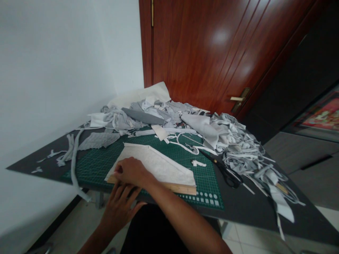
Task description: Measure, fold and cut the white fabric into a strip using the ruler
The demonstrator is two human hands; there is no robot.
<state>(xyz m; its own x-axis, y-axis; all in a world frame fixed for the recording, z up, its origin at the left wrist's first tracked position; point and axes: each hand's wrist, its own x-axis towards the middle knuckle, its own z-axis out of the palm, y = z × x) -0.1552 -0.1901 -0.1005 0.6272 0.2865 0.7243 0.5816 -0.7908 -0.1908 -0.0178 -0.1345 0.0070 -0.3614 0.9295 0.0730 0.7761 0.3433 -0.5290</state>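
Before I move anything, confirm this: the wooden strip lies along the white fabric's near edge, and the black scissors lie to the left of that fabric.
Not quite: the black scissors lie to the right of the white fabric, as the head view shows. The wooden strip does lie along its near edge.

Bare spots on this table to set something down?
Green mat, left: between the long grey strip and white fabric. Black tabletop, front right: between the mat and a white scrap, nearer than the scissors. Crowded: back and right, by the scrap heap; front, by left hand and right hand.
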